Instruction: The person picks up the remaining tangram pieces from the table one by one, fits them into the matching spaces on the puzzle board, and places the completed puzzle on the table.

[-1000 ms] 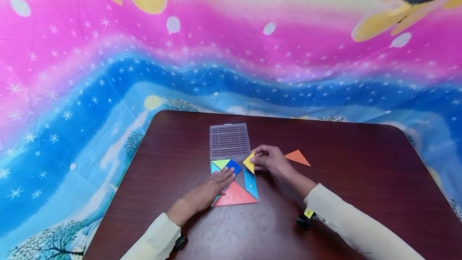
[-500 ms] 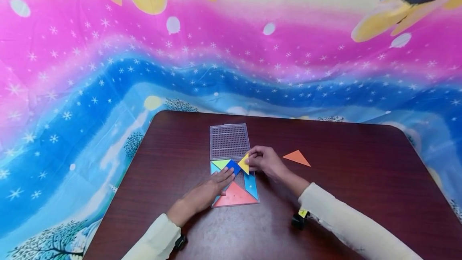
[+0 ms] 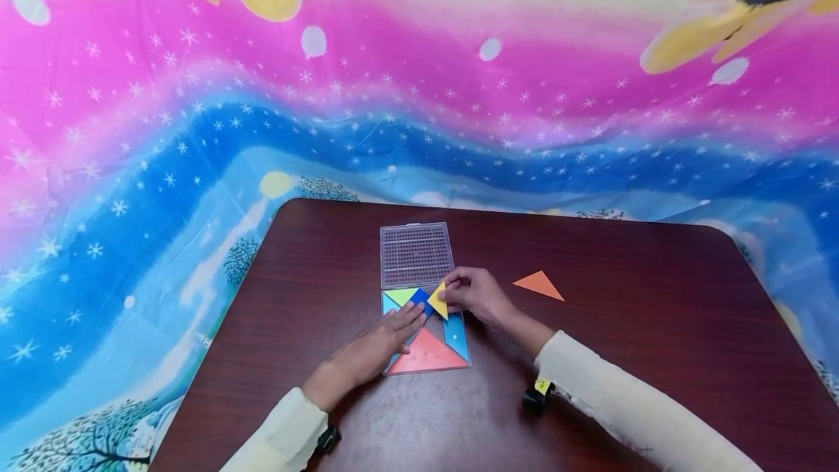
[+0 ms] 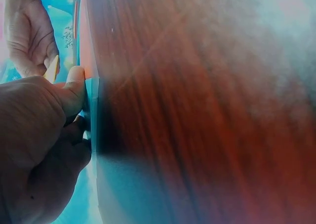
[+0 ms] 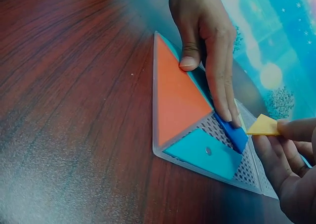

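An open clear tangram case (image 3: 382,332) lies on the table, its base holding several coloured pieces. My left hand (image 3: 373,347) lies across it with straight fingers resting on the blue piece (image 5: 234,137); its thumb touches the edge of the large coral triangle (image 5: 175,100). Between thumb and fingers, my right hand (image 3: 481,293) pinches a yellow triangle (image 5: 263,125), tilted just above the base beside the blue piece. A light blue piece (image 5: 205,152) sits at the base's right side, a green triangle (image 3: 400,296) at the upper left. The left hand hides part of the teal piece.
The case's gridded lid (image 3: 416,255) lies folded back behind the base. To the right, an orange triangle (image 3: 540,285) rests loose on the dark wooden table (image 3: 629,312). A patterned cloth (image 3: 419,108) hangs beyond the far edge.
My right hand has moved left with the yellow triangle, bringing it close to the blue piece. My left hand has stayed in place.
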The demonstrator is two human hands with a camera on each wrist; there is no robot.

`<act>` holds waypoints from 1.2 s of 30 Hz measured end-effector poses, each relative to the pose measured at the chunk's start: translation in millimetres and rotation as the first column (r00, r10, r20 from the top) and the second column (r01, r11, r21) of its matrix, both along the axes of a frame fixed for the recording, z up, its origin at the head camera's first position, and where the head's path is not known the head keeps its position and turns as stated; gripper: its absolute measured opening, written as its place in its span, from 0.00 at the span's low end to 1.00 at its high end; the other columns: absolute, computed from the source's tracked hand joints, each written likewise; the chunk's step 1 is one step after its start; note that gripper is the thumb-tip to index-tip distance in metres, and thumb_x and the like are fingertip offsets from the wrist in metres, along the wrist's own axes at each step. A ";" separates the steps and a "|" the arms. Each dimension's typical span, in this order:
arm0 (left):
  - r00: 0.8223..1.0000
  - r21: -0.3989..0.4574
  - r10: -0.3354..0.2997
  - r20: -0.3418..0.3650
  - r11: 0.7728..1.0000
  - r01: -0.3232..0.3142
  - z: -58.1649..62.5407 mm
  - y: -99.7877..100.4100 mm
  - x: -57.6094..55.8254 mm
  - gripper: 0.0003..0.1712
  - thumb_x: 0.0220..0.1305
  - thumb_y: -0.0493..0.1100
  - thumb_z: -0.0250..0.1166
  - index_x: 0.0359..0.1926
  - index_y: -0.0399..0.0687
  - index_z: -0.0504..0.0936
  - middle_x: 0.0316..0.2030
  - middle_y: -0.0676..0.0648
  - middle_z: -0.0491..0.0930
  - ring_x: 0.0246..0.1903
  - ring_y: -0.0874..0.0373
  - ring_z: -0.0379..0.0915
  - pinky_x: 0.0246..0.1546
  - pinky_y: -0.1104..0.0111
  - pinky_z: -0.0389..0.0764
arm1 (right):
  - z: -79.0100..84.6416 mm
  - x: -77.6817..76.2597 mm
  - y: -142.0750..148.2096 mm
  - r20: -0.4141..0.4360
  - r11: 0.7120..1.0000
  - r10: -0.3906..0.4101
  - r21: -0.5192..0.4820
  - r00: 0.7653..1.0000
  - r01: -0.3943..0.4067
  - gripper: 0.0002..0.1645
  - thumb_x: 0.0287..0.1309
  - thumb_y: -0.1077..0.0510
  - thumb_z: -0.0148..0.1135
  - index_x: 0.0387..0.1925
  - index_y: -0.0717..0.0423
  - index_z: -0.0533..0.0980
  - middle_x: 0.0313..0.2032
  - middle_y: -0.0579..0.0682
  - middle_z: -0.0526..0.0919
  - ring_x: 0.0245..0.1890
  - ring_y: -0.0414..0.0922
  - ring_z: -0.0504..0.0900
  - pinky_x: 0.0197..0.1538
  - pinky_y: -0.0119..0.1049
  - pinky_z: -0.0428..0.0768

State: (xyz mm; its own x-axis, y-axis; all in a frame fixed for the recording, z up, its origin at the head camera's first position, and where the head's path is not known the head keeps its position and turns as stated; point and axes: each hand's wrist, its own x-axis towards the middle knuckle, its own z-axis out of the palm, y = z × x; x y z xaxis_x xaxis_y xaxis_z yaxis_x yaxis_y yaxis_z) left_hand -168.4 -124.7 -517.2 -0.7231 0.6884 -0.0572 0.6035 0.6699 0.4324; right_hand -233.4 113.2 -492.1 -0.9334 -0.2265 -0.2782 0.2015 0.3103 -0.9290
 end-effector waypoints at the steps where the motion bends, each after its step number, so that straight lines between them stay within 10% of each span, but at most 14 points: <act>1: 1.000 -0.002 0.001 -0.002 1.000 -0.001 0.1 -0.1 0.1 0.36 0.75 0.39 0.60 0.79 0.44 0.59 0.81 0.44 0.52 0.81 0.47 0.46 0.78 0.54 0.59 | -0.6 0.1 -0.7 0.002 1.000 0.000 0.003 1.000 0.000 0.13 0.59 0.67 0.72 0.46 0.64 0.82 0.37 0.58 0.85 0.32 0.44 0.86 0.42 0.44 0.91; 36: 1.000 0.006 0.012 -0.022 1.000 -0.012 -1.7 -0.7 -0.1 0.37 0.74 0.40 0.61 0.79 0.47 0.59 0.81 0.46 0.54 0.81 0.49 0.48 0.78 0.55 0.59 | -13.6 15.3 -8.9 -0.074 0.966 0.137 0.230 0.988 -0.116 0.09 0.56 0.65 0.75 0.36 0.59 0.81 0.28 0.51 0.83 0.23 0.43 0.84 0.31 0.34 0.88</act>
State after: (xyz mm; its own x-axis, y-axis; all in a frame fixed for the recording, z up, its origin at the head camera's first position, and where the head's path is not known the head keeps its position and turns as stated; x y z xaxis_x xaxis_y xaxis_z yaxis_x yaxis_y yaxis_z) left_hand -168.5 -125.4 -518.8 -0.7324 0.6798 -0.0371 0.6048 0.6747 0.4231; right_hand -218.0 104.3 -505.6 -0.9244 -0.2855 -0.2528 0.0672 0.5308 -0.8448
